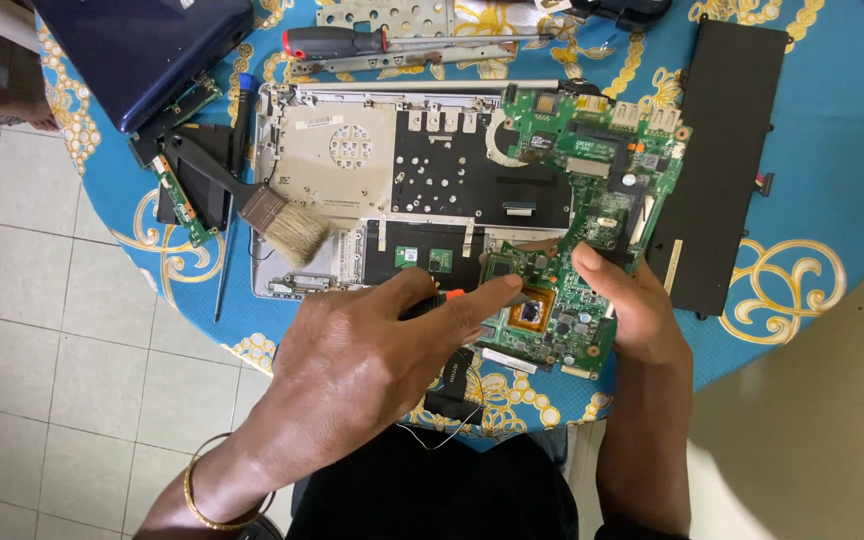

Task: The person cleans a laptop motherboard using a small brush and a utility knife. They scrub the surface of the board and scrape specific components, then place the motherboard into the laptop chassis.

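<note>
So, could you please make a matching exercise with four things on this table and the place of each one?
Things:
1. brush
2. battery
3. circuit board
4. red-handled screwdriver

Places:
A. far edge of the table
B. under both hands
C. left part of the open laptop base
D. right of the circuit board

Pairs: 1-C, 2-D, 3-B, 4-A

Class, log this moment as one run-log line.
left hand: grips orange-handled tool, tip at green circuit board | right hand: steadies board edge | brush: lying on opened laptop base
</note>
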